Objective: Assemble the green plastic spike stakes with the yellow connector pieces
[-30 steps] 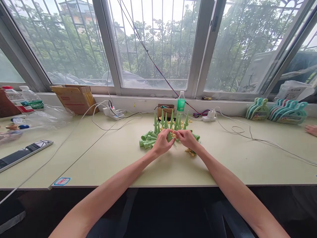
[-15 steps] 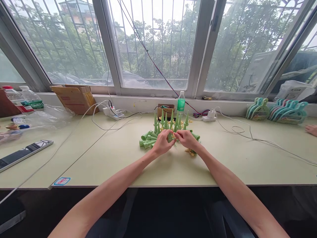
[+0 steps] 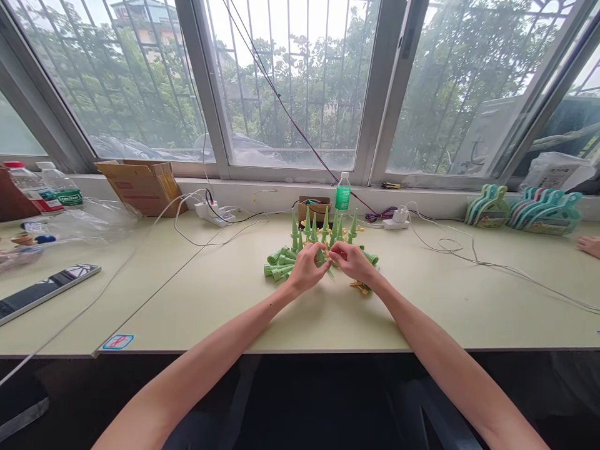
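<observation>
My left hand (image 3: 306, 270) is closed around a green plastic watering spike (image 3: 320, 256), whose pointed tip shows below the fingers. The thumb and fingers of my right hand (image 3: 352, 261) pinch a small yellow valve piece (image 3: 327, 255) against that spike; the fingers partly hide it. Behind both hands several green spikes (image 3: 352, 227) stand upright with their points up, some with yellow pieces on them. To the left of my left hand several green hollow tubes (image 3: 280, 272) lie on their sides. Loose yellow pieces (image 3: 360, 287) lie beneath my right wrist.
A green-labelled bottle (image 3: 342, 194) and a small cardboard box (image 3: 314, 211) stand behind the spikes. White cables (image 3: 452, 249) cross the table. At the left lies a phone (image 3: 49, 290); at the right are bundled hangers (image 3: 546, 211) and another person's hand (image 3: 589, 245).
Both hands stay in nearly the same place. The fingers have shifted slightly around the spike and the yellow piece, and the spike's tip shows a little more.
</observation>
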A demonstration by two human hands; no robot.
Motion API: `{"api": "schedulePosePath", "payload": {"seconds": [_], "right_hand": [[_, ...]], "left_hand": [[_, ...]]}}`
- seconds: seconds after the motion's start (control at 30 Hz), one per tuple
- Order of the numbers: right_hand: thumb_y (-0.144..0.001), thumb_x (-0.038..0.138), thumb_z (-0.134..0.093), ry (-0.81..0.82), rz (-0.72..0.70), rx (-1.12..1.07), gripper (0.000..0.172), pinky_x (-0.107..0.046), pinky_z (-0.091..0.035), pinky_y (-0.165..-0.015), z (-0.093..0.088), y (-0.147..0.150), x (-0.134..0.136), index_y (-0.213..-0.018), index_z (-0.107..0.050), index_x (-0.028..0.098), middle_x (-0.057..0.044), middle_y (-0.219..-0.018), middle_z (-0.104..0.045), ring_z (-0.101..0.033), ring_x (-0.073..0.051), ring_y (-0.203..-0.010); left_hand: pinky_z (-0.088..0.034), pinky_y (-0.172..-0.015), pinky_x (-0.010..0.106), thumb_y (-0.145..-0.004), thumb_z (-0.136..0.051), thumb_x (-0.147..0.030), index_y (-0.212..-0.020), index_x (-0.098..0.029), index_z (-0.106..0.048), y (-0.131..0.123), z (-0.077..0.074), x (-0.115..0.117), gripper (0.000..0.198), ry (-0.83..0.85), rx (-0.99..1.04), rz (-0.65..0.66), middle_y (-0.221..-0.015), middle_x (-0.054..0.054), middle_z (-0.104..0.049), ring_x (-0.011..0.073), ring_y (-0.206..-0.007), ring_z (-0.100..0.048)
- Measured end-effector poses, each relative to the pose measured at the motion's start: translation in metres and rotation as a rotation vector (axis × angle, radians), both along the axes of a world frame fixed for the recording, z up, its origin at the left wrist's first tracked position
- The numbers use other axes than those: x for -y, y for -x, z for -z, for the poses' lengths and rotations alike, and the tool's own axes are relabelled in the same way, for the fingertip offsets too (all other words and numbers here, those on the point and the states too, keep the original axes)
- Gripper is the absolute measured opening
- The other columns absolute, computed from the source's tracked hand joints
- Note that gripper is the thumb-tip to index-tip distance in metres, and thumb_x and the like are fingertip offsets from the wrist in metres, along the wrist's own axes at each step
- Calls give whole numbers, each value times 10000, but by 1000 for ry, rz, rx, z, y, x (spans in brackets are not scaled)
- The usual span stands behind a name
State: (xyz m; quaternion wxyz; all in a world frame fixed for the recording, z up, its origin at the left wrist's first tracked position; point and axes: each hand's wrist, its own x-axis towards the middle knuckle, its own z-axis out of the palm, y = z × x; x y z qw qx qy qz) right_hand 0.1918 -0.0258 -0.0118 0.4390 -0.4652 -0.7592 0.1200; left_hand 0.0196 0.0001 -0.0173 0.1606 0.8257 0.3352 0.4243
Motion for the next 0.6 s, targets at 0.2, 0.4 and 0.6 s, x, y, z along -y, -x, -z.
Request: {"api": "schedulePosePath", "payload": {"seconds": [0.2,0.4,0.6], "right_hand": [[-898,372,-447,9,54,55,329,-244,-280,-524,0,-1,-1,-626,-453,187,29,-556,-430,-347,-110,-539],[-916,406,-380,-2,59,81,398,-252,-266,-524,0,-1,-1,-582,-395,188,23,-536,-409,-325,-108,-528],[-924,446,-372,-3,62,103,442,-256,-255,-520,0,-1,-1,-567,-378,185,25,-525,-386,-313,-105,-528]], "left_hand": [[-457,-693,285,-786,-670,-254,-1045,-195,-589,0,5,-3,278,-27,-22,30,-973,38,-590,143,-717,-552],[-458,-685,281,-781,-693,-267,-1056,-202,-590,0,6,-3,300,-42,-32,44,-958,29,-580,133,-695,-547],[-475,-694,281,-785,-691,-240,-1073,-207,-586,0,7,-4,309,-55,-31,61,-978,29,-580,122,-681,-542]]}}
